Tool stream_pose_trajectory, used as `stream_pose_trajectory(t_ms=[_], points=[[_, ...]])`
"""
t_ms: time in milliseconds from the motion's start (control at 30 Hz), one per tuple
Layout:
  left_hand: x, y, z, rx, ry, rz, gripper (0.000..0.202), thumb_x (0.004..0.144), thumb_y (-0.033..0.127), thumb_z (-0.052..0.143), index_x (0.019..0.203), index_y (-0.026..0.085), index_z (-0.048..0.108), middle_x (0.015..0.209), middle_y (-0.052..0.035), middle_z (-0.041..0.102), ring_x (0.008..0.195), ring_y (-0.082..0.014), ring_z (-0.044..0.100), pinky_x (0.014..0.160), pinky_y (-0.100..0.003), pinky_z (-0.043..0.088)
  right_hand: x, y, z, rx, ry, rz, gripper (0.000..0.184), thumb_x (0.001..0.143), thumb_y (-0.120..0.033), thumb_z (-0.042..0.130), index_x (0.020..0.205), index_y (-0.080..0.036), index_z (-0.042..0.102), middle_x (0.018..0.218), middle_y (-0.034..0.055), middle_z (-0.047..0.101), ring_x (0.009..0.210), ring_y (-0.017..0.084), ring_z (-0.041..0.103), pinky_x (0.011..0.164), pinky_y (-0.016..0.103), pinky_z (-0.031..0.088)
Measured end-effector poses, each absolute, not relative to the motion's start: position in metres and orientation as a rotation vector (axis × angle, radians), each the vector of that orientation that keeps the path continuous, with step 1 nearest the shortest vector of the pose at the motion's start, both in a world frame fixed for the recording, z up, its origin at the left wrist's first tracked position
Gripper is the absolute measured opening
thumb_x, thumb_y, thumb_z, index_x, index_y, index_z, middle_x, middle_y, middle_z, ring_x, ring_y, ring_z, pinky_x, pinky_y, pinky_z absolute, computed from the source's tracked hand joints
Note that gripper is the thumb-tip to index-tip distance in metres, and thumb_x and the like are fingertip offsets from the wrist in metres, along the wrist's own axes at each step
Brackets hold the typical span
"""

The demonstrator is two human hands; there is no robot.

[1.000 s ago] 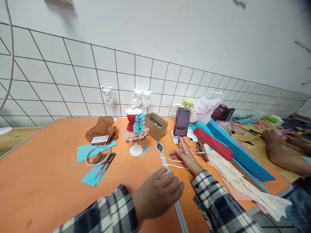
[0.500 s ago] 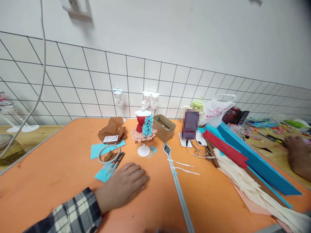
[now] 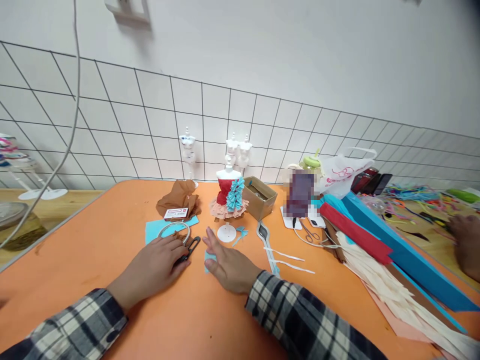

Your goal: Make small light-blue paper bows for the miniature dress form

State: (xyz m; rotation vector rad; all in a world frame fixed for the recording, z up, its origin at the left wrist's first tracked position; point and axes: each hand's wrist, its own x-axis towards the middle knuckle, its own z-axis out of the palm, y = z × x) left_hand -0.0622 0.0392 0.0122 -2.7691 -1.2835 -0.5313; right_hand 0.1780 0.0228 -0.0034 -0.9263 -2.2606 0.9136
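a: head view: what work was complete?
b: the dressed form stood upright toward the back of the surface. its red bodice, peach skirt and blue ruffle were in place; this portion was judged largely complete.
a: what was left?
b: a light-blue piece was apart from the form. cream strips and a red strip lay loose at right. whether more trim was required could not be determined.
a: state of the fingers?
b: left hand: fingers curled over the black snips, near the hoop; a firm grip could not be confirmed. right hand: fingers extended, thumb at the light-blue piece; whether it was pinched could not be told.
a: surface and room?
b: the surface was orange. a cardboard box sat just beside the form. behind stood a white wall with black grid lines. at far right, a co-worker's hand was visible.
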Motion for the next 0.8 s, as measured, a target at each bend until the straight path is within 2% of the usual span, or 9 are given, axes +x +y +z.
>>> stream_pose_trajectory(t_ms=[100, 167, 300, 367, 433, 600, 733, 800], points=[[-0.057, 0.037, 0.011, -2.755, -1.323, -0.390, 0.022, 0.089, 0.028, 0.047, 0.079, 0.021, 0.065, 0.081, -0.0039, 0.065, 0.087, -0.0235, 0.060, 0.079, -0.036, 0.043, 0.169, 0.030, -0.010, -0.926, -2.082, 1.046, 0.068, 0.101, -0.044, 0.026, 0.150, -0.028, -0.018, 0.158, 0.0122, 0.018, 0.129, 0.022, 0.049, 0.110, 0.044, 0.033], [-0.057, 0.038, 0.008, -2.748, -1.414, -0.445, 0.021, 0.089, 0.028, 0.047, 0.080, 0.020, 0.064, 0.082, -0.0043, 0.065, 0.084, -0.0224, 0.060, 0.075, -0.034, 0.044, 0.171, 0.029, -0.014, -0.905, -2.019, 1.100, 0.067, 0.101, -0.046, 0.024, 0.150, -0.028, -0.018, 0.160, 0.0111, 0.009, 0.133, 0.022, 0.044, 0.113, 0.045, 0.028], [-0.062, 0.043, -0.001, -2.782, -1.575, -0.625, 0.022, 0.089, 0.033, 0.048, 0.082, 0.020, 0.064, 0.080, -0.0023, 0.067, 0.078, -0.0184, 0.060, 0.069, -0.028, 0.045, 0.175, 0.028, -0.018, -0.952, -1.929, 1.135, 0.068, 0.099, -0.052, 0.023, 0.151, -0.028, -0.015, 0.160, 0.0054, -0.005, 0.143, 0.023, 0.025, 0.116, 0.046, 0.021], [-0.065, 0.045, -0.001, -2.864, -1.494, -0.632, 0.023, 0.090, 0.033, 0.048, 0.085, 0.022, 0.067, 0.082, -0.0017, 0.069, 0.081, -0.0180, 0.061, 0.072, -0.028, 0.045, 0.175, 0.030, -0.019, -0.982, -1.885, 1.160, 0.070, 0.098, -0.055, 0.021, 0.151, -0.026, -0.014, 0.160, 0.0030, -0.011, 0.146, 0.023, 0.015, 0.117, 0.046, 0.019], [-0.068, 0.045, 0.002, -2.937, -1.368, -0.585, 0.022, 0.091, 0.033, 0.049, 0.088, 0.025, 0.070, 0.085, -0.0009, 0.070, 0.084, -0.0181, 0.061, 0.078, -0.030, 0.044, 0.174, 0.031, -0.019, -0.980, -1.832, 1.216, 0.069, 0.098, -0.056, 0.021, 0.151, -0.028, -0.014, 0.159, 0.0023, -0.013, 0.146, 0.022, 0.016, 0.117, 0.046, 0.019], [-0.070, 0.042, 0.009, -2.963, -1.193, -0.529, 0.022, 0.091, 0.033, 0.051, 0.089, 0.029, 0.073, 0.089, -0.0019, 0.070, 0.088, -0.0192, 0.059, 0.081, -0.033, 0.043, 0.175, 0.025, -0.017, -0.876, -1.805, 1.267, 0.064, 0.098, -0.055, 0.022, 0.150, -0.036, -0.011, 0.161, 0.0038, -0.001, 0.141, 0.023, 0.030, 0.112, 0.047, 0.029], [-0.068, 0.041, 0.010, -2.934, -1.207, -0.481, 0.023, 0.091, 0.033, 0.050, 0.086, 0.027, 0.072, 0.086, -0.0023, 0.068, 0.087, -0.0204, 0.058, 0.081, -0.034, 0.043, 0.181, 0.019, -0.015, -0.839, -1.944, 1.150, 0.068, 0.099, -0.051, 0.028, 0.151, -0.033, -0.012, 0.159, 0.0100, 0.012, 0.130, 0.023, 0.046, 0.106, 0.044, 0.038], [-0.068, 0.042, 0.010, -2.902, -1.218, -0.488, 0.022, 0.090, 0.036, 0.051, 0.089, 0.027, 0.071, 0.088, -0.0025, 0.067, 0.090, -0.0218, 0.057, 0.082, -0.035, 0.043, 0.184, 0.018, -0.013, -0.847, -2.035, 0.963, 0.073, 0.096, -0.049, 0.039, 0.152, -0.032, -0.005, 0.154, 0.0111, 0.025, 0.125, 0.023, 0.048, 0.102, 0.042, 0.040]])
